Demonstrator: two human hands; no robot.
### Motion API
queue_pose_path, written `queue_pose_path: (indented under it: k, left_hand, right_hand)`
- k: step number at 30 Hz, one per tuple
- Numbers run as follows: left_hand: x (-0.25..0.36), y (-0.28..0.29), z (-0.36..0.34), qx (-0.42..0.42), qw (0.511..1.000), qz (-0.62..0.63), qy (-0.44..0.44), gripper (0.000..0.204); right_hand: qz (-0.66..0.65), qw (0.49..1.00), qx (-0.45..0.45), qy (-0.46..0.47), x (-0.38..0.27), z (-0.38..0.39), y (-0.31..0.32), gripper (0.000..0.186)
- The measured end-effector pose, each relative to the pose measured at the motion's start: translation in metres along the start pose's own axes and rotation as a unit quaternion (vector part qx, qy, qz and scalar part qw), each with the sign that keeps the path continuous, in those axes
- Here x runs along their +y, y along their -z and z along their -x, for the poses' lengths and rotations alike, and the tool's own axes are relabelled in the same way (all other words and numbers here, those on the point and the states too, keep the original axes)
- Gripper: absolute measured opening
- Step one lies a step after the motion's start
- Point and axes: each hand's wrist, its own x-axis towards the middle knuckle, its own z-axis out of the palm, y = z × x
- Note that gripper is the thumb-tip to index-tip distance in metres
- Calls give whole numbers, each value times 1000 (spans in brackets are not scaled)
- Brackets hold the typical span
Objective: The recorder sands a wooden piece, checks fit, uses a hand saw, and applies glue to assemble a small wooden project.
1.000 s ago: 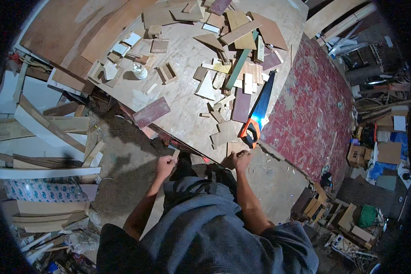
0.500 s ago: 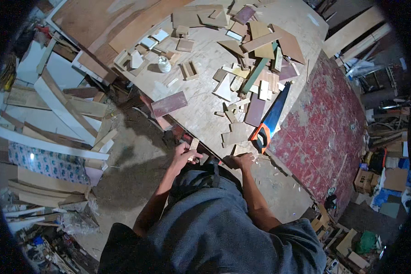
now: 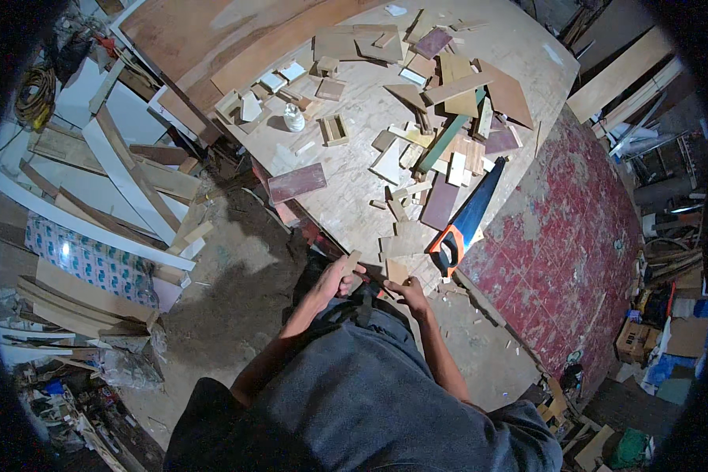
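My left hand [image 3: 337, 285] is closed around a small wood strip [image 3: 353, 260], whose pale end sticks up past the fingers, just off the near edge of the worktable [image 3: 346, 197]. Beside it, my right hand [image 3: 411, 297] is closed in a pinch at the table's edge. What lies between its fingertips is too small to make out. A tan wood offcut [image 3: 396, 271] rests on the edge just beyond those fingers. To the right of it lies a handsaw [image 3: 467, 216] with a dark blue blade and an orange and black handle.
Scrap boards in a loose heap [image 3: 448, 126] cover the table's far right. A small wooden frame [image 3: 333, 130], a white jar [image 3: 293, 118] and a purple-brown board [image 3: 297, 182] sit to the left. Stacked planks [image 3: 126, 181] fill the floor at left; a red floor patch [image 3: 558, 236] lies right.
My left hand has risen slightly and moved right with the wood strip. My right hand has shifted a little left and down, its fingers drawn into a pinch.
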Motion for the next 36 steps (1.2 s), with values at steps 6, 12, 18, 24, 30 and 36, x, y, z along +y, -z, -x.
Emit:
queue_pose_path:
  k: [6, 12, 18, 24, 30, 36]
  left_hand:
    - [1, 17, -39, 65, 993, -90, -41, 33]
    - [55, 54, -53, 16, 997, -31, -62, 28]
    - [108, 102, -79, 25, 998, 4, -66, 24]
    - [161, 148, -95, 24, 996, 25, -77, 22]
    - [201, 190, -98, 61, 997, 12, -45, 22]
    - [220, 214, -94, 43, 990, 117, -63, 23]
  right_hand:
    - [-80, 972, -108, 194, -62, 0, -22, 57]
    - [-166, 970, -78, 159, -99, -33, -59, 26]
    - [-120, 982, -36, 143, -128, -82, -96, 28]
    - [-119, 990, 12, 79, -135, -155, -120, 25]
    - [-62, 998, 28, 9, -94, -208, -141, 34]
    - [354, 924, 129, 67, -139, -197, -158, 53]
